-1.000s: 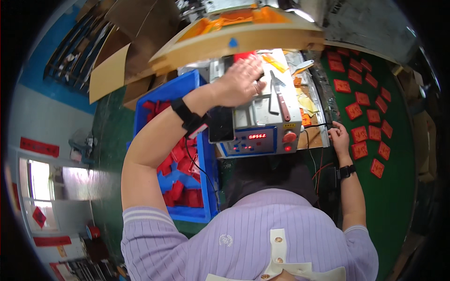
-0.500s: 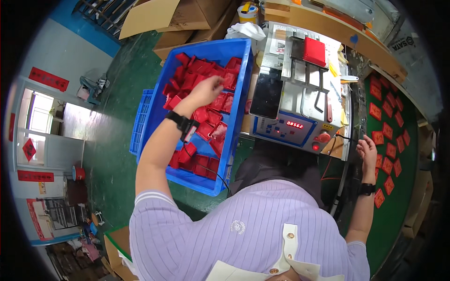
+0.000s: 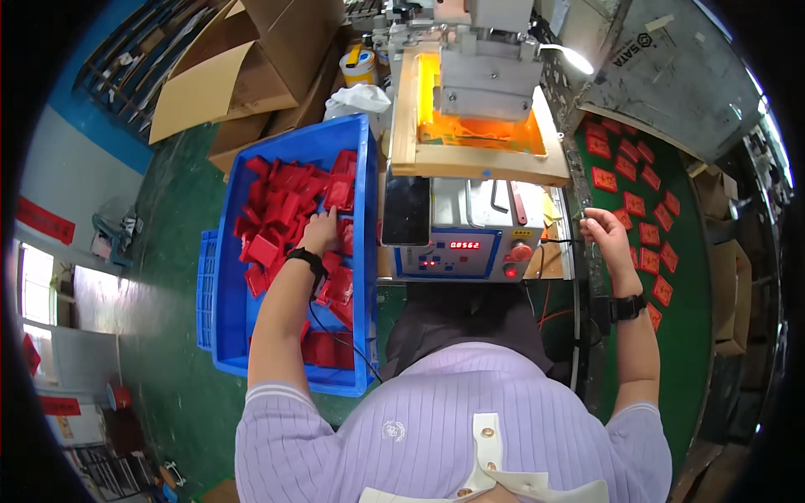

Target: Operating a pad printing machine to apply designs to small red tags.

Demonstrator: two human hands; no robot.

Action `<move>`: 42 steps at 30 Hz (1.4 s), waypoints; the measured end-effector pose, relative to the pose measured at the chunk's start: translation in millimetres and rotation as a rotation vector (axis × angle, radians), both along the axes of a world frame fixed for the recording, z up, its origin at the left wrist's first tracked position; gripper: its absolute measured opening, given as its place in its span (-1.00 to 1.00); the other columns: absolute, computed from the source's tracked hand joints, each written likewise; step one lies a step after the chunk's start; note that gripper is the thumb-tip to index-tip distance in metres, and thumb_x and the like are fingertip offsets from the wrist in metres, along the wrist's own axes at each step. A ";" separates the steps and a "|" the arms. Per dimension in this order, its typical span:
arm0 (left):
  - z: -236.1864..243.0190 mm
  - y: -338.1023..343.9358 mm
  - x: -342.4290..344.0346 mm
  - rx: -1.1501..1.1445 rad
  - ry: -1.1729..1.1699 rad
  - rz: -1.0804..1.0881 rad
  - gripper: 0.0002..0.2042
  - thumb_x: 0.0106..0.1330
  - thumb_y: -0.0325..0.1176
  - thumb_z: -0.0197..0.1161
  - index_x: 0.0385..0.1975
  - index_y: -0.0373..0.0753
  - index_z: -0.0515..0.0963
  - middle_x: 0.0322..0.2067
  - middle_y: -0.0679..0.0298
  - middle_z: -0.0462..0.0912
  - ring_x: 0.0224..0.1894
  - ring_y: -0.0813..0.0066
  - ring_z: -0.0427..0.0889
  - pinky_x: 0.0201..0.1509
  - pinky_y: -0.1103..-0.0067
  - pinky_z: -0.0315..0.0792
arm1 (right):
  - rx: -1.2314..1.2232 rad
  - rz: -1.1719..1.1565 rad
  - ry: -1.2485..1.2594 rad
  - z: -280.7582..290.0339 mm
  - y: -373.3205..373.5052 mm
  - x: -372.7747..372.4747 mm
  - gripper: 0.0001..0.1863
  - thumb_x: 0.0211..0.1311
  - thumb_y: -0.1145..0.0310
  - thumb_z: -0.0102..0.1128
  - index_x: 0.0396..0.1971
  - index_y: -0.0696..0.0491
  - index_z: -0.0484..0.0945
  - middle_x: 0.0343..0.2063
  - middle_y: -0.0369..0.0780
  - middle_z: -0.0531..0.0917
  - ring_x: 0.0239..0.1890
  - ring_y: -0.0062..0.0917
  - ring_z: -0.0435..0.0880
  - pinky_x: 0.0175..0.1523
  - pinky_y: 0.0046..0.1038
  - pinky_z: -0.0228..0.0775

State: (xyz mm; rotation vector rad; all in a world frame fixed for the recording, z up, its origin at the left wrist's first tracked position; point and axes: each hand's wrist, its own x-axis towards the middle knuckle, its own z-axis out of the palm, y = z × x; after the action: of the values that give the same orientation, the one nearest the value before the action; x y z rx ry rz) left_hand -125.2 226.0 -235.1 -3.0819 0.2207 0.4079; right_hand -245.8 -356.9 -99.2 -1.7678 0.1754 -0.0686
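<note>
My left hand (image 3: 322, 233) reaches into a blue plastic crate (image 3: 363, 251), fingers apart and touching the loose red plastic boxes (image 3: 289, 205) heaped there. My right hand (image 3: 610, 235) is raised beside the right edge of the workbench, its thumb and fingers pinched together; what they hold, if anything, is too small to make out. Between my hands stands a screen-printing machine with a lit control panel (image 3: 448, 255). A wooden-framed screen (image 3: 478, 161) with orange mesh lies low over its worktable, a metal print head (image 3: 488, 80) above it. Whatever lies under the screen is hidden.
A black phone (image 3: 406, 210) rests on the machine's left side, with a hex key (image 3: 498, 198) and red-handled tool (image 3: 519, 205) nearby. Printed red pieces (image 3: 635, 204) lie spread on a green surface at right. Open cardboard boxes (image 3: 277, 59) stand behind the crate.
The wooden-framed screen has come down over the fixture, covering the red box that sat there. My left hand has gone down onto the boxes. The whole view has shifted.
</note>
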 end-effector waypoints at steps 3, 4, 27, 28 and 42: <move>4.5 -6.3 -3.1 -0.071 -0.004 0.063 -0.16 -0.20 -0.26 0.42 0.17 -0.33 0.16 0.02 -0.15 0.34 0.00 -0.12 0.42 0.02 0.27 0.40 | 0.005 0.061 0.019 3.9 6.8 7.7 -0.72 0.25 0.40 0.05 -0.07 0.17 0.44 -0.31 -0.27 0.60 -0.34 -0.70 0.54 -0.20 -0.64 0.40; 9.0 -7.9 -3.9 -0.069 -0.009 0.054 -0.16 -0.20 -0.26 0.42 0.17 -0.33 0.16 0.02 -0.15 0.34 0.00 -0.12 0.42 0.02 0.27 0.40 | 0.007 0.053 0.014 5.8 9.9 10.7 -0.72 0.25 0.40 0.05 -0.07 0.17 0.44 -0.31 -0.27 0.60 -0.34 -0.70 0.54 -0.20 -0.64 0.40; 151.8 4.9 -32.2 -1.171 0.001 0.446 -0.60 0.22 -0.52 0.11 0.09 -0.30 0.32 -0.20 0.31 0.53 -0.20 0.59 0.51 -0.14 0.64 0.41 | -0.308 0.432 -0.409 72.5 65.4 125.2 -0.59 0.12 0.31 0.25 -0.11 0.25 0.45 -0.28 -0.22 0.61 -0.27 -0.58 0.57 -0.13 -0.57 0.41; 164.7 -3.1 -29.1 -1.288 0.001 0.325 -0.63 0.27 -0.51 0.06 0.10 -0.30 0.31 -0.16 0.31 0.51 -0.16 0.61 0.49 -0.10 0.67 0.39 | -0.616 0.453 -0.525 77.0 69.4 137.8 -0.52 0.08 0.26 0.30 -0.08 0.24 0.43 -0.24 -0.17 0.61 -0.25 -0.52 0.58 -0.11 -0.55 0.41; 267.0 -190.7 46.9 -1.294 0.040 -0.028 -0.69 0.35 -0.27 0.05 0.01 -0.27 0.43 -0.20 0.38 0.52 -0.16 0.65 0.46 -0.06 0.69 0.37 | -0.396 0.560 -0.461 108.3 108.7 168.2 -0.27 -0.21 0.20 0.47 0.02 0.13 0.37 -0.15 -0.12 0.58 -0.09 -0.41 0.52 0.03 -0.42 0.34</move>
State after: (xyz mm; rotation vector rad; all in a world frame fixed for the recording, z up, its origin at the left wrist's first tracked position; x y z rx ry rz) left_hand -78.3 35.3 31.9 -4.2973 0.8040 0.4331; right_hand -77.6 -248.2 9.1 -2.0795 -0.7080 -0.1079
